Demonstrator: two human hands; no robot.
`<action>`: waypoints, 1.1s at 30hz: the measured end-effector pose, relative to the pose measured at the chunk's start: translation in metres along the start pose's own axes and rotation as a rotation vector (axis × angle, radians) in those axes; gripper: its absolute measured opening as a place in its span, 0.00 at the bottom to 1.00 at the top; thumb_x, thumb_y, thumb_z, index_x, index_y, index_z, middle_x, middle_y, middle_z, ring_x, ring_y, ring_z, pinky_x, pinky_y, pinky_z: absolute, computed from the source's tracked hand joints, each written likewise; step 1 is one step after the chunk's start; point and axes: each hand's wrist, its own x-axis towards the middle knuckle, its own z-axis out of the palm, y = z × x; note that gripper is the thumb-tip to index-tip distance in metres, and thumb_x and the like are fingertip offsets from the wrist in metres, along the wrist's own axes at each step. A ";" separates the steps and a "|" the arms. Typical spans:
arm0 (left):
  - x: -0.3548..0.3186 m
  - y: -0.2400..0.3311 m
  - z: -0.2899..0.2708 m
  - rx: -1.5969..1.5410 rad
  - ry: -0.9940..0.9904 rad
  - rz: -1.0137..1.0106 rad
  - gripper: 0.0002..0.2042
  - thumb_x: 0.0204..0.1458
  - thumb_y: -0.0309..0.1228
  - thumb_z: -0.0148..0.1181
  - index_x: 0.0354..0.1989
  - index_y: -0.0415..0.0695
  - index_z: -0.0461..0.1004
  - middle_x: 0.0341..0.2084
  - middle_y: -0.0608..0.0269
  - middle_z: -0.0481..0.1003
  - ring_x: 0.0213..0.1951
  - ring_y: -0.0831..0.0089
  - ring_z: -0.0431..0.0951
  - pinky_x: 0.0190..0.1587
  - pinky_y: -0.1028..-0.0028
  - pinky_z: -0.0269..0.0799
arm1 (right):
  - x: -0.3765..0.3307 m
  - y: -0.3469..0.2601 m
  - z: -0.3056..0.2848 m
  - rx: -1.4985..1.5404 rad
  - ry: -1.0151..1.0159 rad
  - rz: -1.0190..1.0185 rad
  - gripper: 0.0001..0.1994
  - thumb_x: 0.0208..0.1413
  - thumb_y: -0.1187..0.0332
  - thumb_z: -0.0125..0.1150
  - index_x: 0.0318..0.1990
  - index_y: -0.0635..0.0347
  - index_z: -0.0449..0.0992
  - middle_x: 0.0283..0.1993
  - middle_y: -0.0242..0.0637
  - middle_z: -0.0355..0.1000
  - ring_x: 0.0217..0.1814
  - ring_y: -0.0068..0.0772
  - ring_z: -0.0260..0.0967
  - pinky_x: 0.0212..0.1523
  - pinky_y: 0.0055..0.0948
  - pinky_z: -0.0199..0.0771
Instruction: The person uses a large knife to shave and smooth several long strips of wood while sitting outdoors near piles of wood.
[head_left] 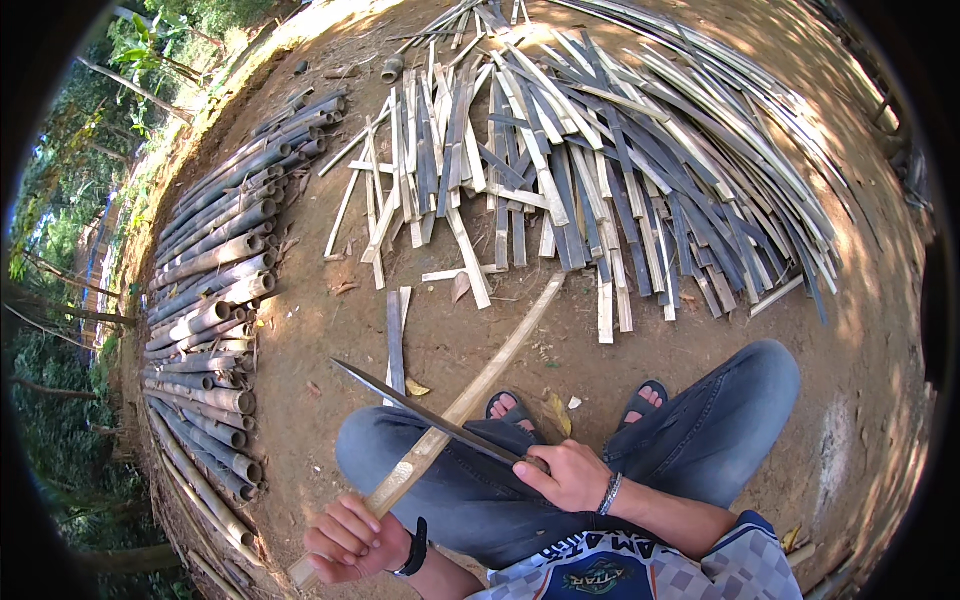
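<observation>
Seated on bare dirt ground [450, 340], knees bent, 2 sandalled feet [515, 408] pointing forward; left hand [345, 540] clenched around the near end of a long bamboo strip [480, 375], which slants up and away to the right, across the left knee; right hand [565, 475] grasping the handle of a long knife [425, 412], blade lying across the strip and pointing up-left; black watch [415, 548] on the left wrist, bracelet [609, 494] on the right; wide heap of split bamboo slats [600, 160] spread ahead; row of round bamboo poles [215, 300] stacked along the left; 2 loose slats [397, 335] just beyond the blade tip.
</observation>
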 end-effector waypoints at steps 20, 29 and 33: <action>0.000 -0.002 0.005 -0.008 0.014 0.019 0.21 0.59 0.37 0.49 0.11 0.52 0.58 0.03 0.74 0.60 0.05 0.85 0.58 0.13 0.81 0.66 | -0.011 -0.015 0.001 -0.014 0.010 -0.036 0.27 0.60 0.44 0.48 0.24 0.63 0.72 0.16 0.50 0.68 0.23 0.56 0.71 0.28 0.47 0.71; -0.002 -0.002 0.009 -0.024 -0.031 0.014 0.21 0.58 0.37 0.50 0.11 0.52 0.58 0.03 0.74 0.60 0.05 0.85 0.58 0.13 0.81 0.67 | -0.012 -0.007 -0.003 0.001 0.020 0.013 0.27 0.60 0.45 0.47 0.26 0.64 0.74 0.18 0.54 0.70 0.26 0.59 0.72 0.29 0.50 0.71; 0.000 -0.004 0.012 -0.022 -0.032 0.010 0.21 0.58 0.37 0.50 0.11 0.52 0.58 0.03 0.74 0.60 0.05 0.85 0.58 0.13 0.81 0.67 | -0.005 0.004 -0.004 0.012 0.080 0.033 0.27 0.60 0.46 0.48 0.25 0.65 0.74 0.17 0.54 0.69 0.24 0.59 0.71 0.29 0.49 0.71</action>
